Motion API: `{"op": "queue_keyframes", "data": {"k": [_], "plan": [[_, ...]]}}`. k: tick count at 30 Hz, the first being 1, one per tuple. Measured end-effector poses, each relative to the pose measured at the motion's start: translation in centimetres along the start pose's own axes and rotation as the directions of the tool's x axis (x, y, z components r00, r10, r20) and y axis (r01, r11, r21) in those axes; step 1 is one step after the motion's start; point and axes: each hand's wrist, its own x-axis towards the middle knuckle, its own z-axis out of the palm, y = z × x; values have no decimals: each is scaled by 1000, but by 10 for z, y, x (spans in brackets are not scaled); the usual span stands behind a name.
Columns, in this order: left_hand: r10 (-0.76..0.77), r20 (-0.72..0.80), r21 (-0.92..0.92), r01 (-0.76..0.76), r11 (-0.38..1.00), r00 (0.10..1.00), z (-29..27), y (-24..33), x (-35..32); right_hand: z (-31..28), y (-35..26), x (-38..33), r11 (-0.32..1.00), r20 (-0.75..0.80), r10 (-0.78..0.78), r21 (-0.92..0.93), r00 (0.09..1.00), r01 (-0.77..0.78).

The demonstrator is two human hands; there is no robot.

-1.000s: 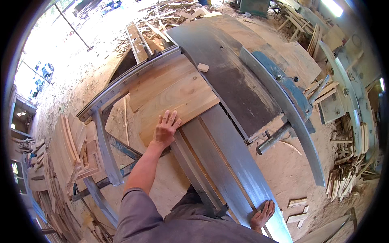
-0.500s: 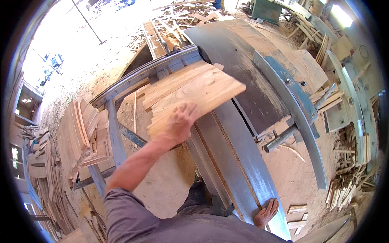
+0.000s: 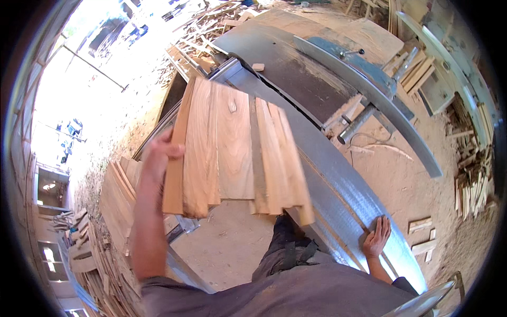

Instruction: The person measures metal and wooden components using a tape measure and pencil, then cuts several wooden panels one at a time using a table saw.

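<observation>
My left hand (image 3: 162, 153) is closed on the left edge of a wooden panel (image 3: 234, 148), its thumb across the face. Side-by-side strips of uneven length make up the panel, so its near end is stepped. It is raised and tilted over the left part of the metal saw table (image 3: 338, 174), partly blurred. My right hand (image 3: 376, 239) lies flat on the table's near right part, fingers stretched out and holding nothing. Beyond the panel, a small wood offcut (image 3: 258, 67) sits on the table near the slot.
A long metal fence (image 3: 369, 98) with a round bar (image 3: 355, 126) stands across the table. More wooden panels (image 3: 117, 198) are stacked at the left. Scrap wood (image 3: 211, 31) is heaped at the far side, and loose offcuts (image 3: 421, 225) lie on the floor at right.
My left hand has lifted and turned the panel, bringing it left and nearer, and now grips its left edge. My head view has shifted; my right hand still lies on the table.
</observation>
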Motion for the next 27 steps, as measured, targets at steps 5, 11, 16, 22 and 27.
{"op": "queue_keyframes", "data": {"k": [5,11,16,22,27], "plan": [[-70,-318,-235,-7,972,946,13,-223,-57,-9,21,-22,999,21,27,-22,999,-26],[-88,-344,-591,-142,794,935,77,-329,-91,-15,54,-45,997,40,58,-52,998,-56],[-116,-445,-562,-176,808,888,79,-367,-79,-5,38,-30,946,2,321,54,947,-321],[-136,-442,-576,-164,801,887,83,-360,-33,-2,-117,117,917,-74,-162,358,984,178],[-26,-503,-615,-336,714,864,91,-345,-5,37,-227,189,744,38,-599,395,800,538]]}}
